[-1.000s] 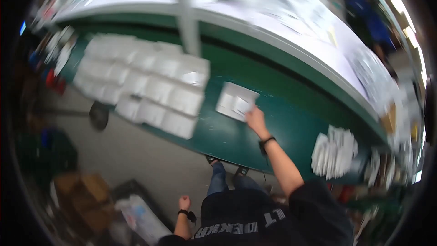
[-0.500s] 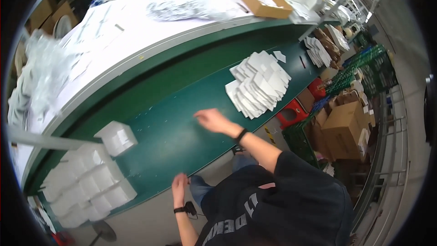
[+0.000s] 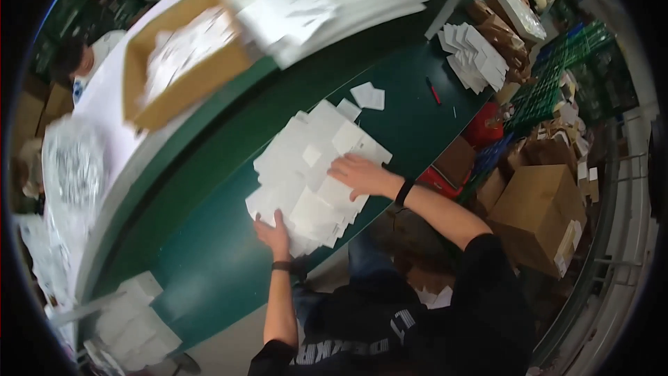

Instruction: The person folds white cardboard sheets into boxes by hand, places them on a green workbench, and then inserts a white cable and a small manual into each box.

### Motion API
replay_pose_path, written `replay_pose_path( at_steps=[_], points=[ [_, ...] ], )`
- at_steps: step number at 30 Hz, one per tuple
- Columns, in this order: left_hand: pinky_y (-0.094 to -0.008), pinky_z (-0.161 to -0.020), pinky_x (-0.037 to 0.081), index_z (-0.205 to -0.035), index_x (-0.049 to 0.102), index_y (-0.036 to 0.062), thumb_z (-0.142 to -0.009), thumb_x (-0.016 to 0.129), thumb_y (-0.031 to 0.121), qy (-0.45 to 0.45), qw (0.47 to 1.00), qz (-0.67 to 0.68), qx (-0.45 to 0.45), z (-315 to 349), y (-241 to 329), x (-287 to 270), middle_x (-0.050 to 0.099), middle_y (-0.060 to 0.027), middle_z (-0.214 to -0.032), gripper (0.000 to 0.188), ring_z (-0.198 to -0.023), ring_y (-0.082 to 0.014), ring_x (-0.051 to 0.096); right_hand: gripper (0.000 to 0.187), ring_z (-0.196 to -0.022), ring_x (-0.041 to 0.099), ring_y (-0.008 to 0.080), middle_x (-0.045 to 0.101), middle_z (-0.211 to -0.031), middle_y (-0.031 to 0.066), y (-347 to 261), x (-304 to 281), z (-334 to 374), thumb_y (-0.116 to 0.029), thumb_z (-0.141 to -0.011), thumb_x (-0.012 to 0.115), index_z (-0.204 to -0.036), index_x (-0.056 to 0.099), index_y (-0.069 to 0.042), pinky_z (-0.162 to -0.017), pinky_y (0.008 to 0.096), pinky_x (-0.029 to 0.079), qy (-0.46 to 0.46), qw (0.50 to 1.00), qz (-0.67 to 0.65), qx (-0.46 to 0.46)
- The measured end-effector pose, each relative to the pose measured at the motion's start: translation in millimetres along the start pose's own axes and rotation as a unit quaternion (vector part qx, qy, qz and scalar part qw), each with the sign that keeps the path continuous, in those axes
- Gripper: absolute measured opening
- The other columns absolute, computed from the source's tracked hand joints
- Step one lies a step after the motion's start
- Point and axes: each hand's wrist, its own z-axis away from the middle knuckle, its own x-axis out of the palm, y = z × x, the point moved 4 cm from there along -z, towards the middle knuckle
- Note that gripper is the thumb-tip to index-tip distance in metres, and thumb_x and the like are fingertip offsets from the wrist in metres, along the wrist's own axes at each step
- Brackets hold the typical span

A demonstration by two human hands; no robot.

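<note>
Green and long, the surface [image 3: 209,264] runs from near left to far right, below a raised white ledge that carries an open brown box [image 3: 191,101] of paper pieces. Another person [image 3: 83,63] is at the far left, beyond the ledge.

Both hands have just come to the pile [image 3: 292,167] of flat white pieces. Half a second ago the right hand [image 3: 362,174] was in the air over bare surface, and the left hand [image 3: 273,235] was low by the near edge. Now the right hand lies palm down on the pile's right part, fingers stretched out and closed around nothing. The left hand is at the pile's near left edge, thumb and fingers parted; it seems to touch the edge, but whether any fingertip is under a piece cannot be told.

That puts the work at the pile rather than at the white trays [image 3: 136,324], now well apart at the near left. No piece is seen lifted clear, so picking one up looks not yet done. Since the view has turned, I cannot tell whether the pieces themselves have shifted.

Just beyond the pile lie small cards [image 3: 369,96]; farther right are a red pen [image 3: 433,90] and a second stack [image 3: 474,59] of white pieces.
</note>
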Motion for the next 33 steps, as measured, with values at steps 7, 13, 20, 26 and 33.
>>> replay_pose_path(
  at_steps=[7, 13, 20, 26, 33],
  points=[
    [-0.0536, -0.122, 0.027, -0.157, 0.029, -0.0066, -0.093, 0.074, 0.043, -0.058, 0.998, -0.001, 0.015, -5, 16, 38, 0.038, -0.0323, -0.157, 0.092, -0.146, -0.0458, 0.036, 0.06, -0.121, 0.057, 0.0323, 0.06, -0.124, 0.0128, 75, 3, 24, -0.019, -0.072, 0.087, -0.123, 0.06, -0.003, -0.106, 0.0436, 0.047, 0.011, 0.997, -0.075, -0.024],
    [-0.0504, -0.12, 0.034, -0.151, 0.04, -0.0052, -0.09, 0.076, 0.023, 0.085, 0.959, -0.142, 0.23, 20, 123, 32, 0.046, -0.0292, -0.151, 0.077, -0.141, -0.0436, 0.044, 0.059, -0.12, 0.056, 0.0345, 0.059, -0.125, 0.0133, 276, -14, 9, -0.01, -0.076, 0.083, -0.129, 0.059, -0.005, -0.097, 0.0437, 0.053, 0.201, 0.956, -0.052, 0.207],
    [-0.0533, -0.119, 0.033, -0.127, 0.064, 0.0064, -0.092, 0.069, 0.027, -0.255, 0.785, -0.139, 0.547, 4, 377, 231, 0.063, -0.0164, -0.133, 0.041, -0.133, -0.0373, 0.052, 0.069, -0.125, 0.054, 0.0391, 0.055, -0.131, 0.0184, 346, -8, -40, -0.013, -0.066, 0.092, -0.124, 0.056, -0.004, -0.097, 0.0545, 0.051, 0.044, 0.978, -0.038, 0.201],
    [-0.0615, -0.126, 0.021, -0.131, 0.063, 0.0077, -0.096, 0.065, 0.041, -0.36, 0.698, -0.298, 0.543, 12, 332, 282, 0.061, -0.0136, -0.138, 0.049, -0.139, -0.0362, 0.047, 0.068, -0.126, 0.056, 0.0381, 0.058, -0.13, 0.0166, 340, 25, -46, -0.012, -0.067, 0.092, -0.126, 0.059, -0.005, -0.097, 0.0562, 0.051, 0.044, 0.968, -0.11, 0.222],
    [-0.0611, -0.127, 0.017, -0.137, 0.059, 0.0143, -0.095, 0.065, 0.045, -0.305, 0.741, -0.265, 0.536, 5, 319, 212, 0.056, -0.0105, -0.139, 0.052, -0.143, -0.0348, 0.043, 0.065, -0.122, 0.06, 0.0401, 0.064, -0.124, 0.0184, 345, 44, -44, -0.009, -0.066, 0.091, -0.124, 0.062, -0.005, -0.097, 0.0538, 0.051, 0.049, 0.952, -0.164, 0.252]
  ],
)
